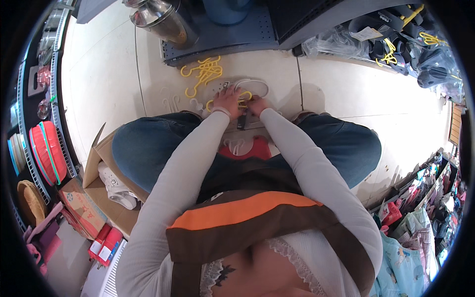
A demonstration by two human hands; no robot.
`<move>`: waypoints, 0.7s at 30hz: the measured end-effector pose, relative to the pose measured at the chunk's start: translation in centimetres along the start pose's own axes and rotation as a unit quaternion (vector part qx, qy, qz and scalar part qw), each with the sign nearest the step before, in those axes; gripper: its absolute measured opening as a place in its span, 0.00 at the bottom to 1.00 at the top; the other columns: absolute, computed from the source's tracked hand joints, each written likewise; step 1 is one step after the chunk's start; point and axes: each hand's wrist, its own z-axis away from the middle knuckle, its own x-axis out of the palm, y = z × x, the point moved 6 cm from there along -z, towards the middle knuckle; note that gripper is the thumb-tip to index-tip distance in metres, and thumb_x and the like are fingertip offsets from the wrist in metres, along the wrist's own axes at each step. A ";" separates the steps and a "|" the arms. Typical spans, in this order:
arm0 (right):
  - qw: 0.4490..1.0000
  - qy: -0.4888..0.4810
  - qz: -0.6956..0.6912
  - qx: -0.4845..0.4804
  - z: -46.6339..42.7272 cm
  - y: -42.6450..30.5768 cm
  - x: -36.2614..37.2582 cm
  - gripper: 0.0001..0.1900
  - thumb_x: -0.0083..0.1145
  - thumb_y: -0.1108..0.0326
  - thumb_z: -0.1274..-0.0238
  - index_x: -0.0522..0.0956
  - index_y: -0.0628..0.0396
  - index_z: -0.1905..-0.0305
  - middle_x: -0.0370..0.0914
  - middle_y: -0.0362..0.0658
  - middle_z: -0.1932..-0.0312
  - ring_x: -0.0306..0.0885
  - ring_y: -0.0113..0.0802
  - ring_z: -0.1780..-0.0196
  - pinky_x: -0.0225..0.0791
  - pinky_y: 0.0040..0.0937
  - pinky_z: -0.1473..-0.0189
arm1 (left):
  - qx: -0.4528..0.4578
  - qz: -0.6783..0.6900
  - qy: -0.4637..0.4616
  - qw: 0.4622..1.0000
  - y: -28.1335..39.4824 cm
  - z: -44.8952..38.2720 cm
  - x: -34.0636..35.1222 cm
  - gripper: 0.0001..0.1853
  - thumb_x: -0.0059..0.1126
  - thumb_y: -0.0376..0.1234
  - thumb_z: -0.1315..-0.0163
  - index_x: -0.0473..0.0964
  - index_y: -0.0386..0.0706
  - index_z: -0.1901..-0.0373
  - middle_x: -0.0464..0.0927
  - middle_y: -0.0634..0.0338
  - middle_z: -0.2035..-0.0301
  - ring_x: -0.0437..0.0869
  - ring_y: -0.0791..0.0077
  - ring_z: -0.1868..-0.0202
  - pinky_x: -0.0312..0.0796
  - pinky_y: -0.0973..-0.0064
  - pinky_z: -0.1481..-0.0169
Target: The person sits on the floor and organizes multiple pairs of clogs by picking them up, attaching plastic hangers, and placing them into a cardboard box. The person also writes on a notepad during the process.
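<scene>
On the pale tiled floor between my knees, my left hand (228,102) rests on a pale grey clog (253,86) with a strap. Its fingers are spread over the clog, beside a yellow plastic shoe hanger (245,97). My right hand (256,105) has its fingers bent around the hanger's right side and a dark tag (242,119) hangs below it. How firmly each hand grips is partly hidden. Several yellow hangers (207,70) lie in a pile beyond my left hand. White plastic hangers (171,103) lie to the left, and a red item (259,147) sits near my lap.
A dark metal shelf (222,48) with steel containers (163,22) stands ahead. An open cardboard box (97,200) with white clogs (117,187) is at my left knee. Bagged dark shoes (400,48) fill the upper right rack; clothing (404,260) hangs at lower right.
</scene>
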 end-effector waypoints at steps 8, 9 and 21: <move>0.998 -0.015 -0.013 0.066 -0.8 2.3 0.7 0.22 0.61 0.50 0.43 0.80 0.61 0.59 0.83 0.49 0.66 0.83 0.40 0.60 0.74 0.39 0.59 | 0.005 -0.075 0.004 0.997 -1.6 -1.3 3.9 0.36 0.62 0.43 0.46 0.62 0.65 0.33 0.44 0.59 0.26 0.53 0.56 0.27 0.41 0.43 0.26; 0.998 -0.016 -0.026 0.059 -1.3 2.7 1.1 0.21 0.60 0.50 0.42 0.80 0.61 0.59 0.82 0.49 0.67 0.83 0.40 0.60 0.73 0.39 0.58 | 0.003 -0.068 0.001 0.998 -1.7 -1.2 3.8 0.36 0.62 0.42 0.46 0.62 0.65 0.33 0.44 0.59 0.26 0.52 0.56 0.27 0.40 0.43 0.26; 0.997 -0.070 -0.026 0.021 -2.0 3.0 -0.7 0.32 0.58 0.39 0.46 0.81 0.60 0.52 0.83 0.52 0.60 0.82 0.46 0.54 0.73 0.40 0.52 | -0.022 -0.039 -0.046 0.998 -1.5 -1.3 2.6 0.53 0.77 0.53 0.65 0.60 0.66 0.31 0.44 0.59 0.26 0.52 0.52 0.27 0.43 0.45 0.25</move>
